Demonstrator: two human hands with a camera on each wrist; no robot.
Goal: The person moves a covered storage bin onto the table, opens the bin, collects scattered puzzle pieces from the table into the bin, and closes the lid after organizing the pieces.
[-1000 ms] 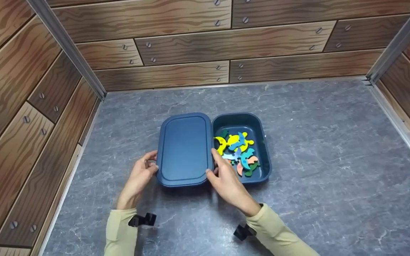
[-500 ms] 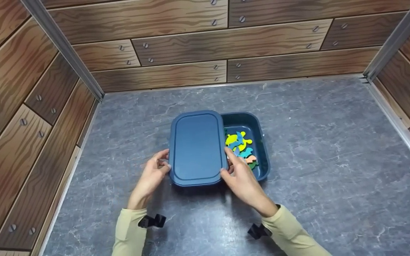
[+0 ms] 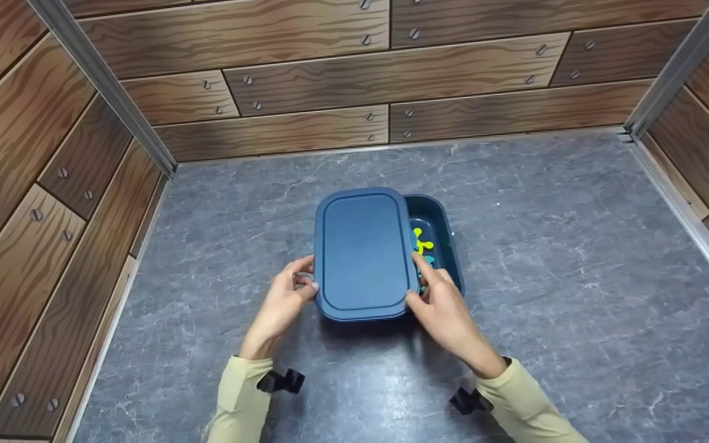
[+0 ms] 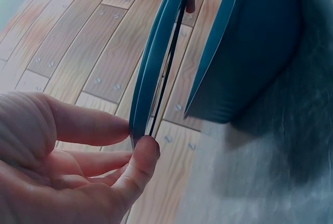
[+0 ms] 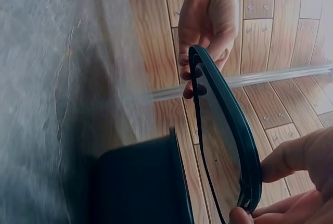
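A dark blue lid (image 3: 364, 252) is held level above a matching dark blue box (image 3: 455, 246), covering most of its opening in the head view. My left hand (image 3: 284, 298) pinches the lid's left edge between thumb and fingers. At the opposite edge, my right hand (image 3: 447, 311) grips it the same way. Both wrist views show the lid apart from the box (image 4: 255, 47), with a gap between them. Through the uncovered right strip of the box, a yellow piece (image 3: 422, 240) and a bit of a teal piece (image 3: 429, 261) show; the lid hides the rest.
The box stands on a grey marbled surface (image 3: 545, 258). Wood-patterned panels (image 3: 311, 80) wall it in at the back and both sides, with metal strips along the corners. A black wrist mount (image 3: 284, 380) sits on each sleeve.
Both hands have carried the lid to the right, from beside the box to above it. Most of the colourful pieces inside are now hidden. The view has shifted slightly.
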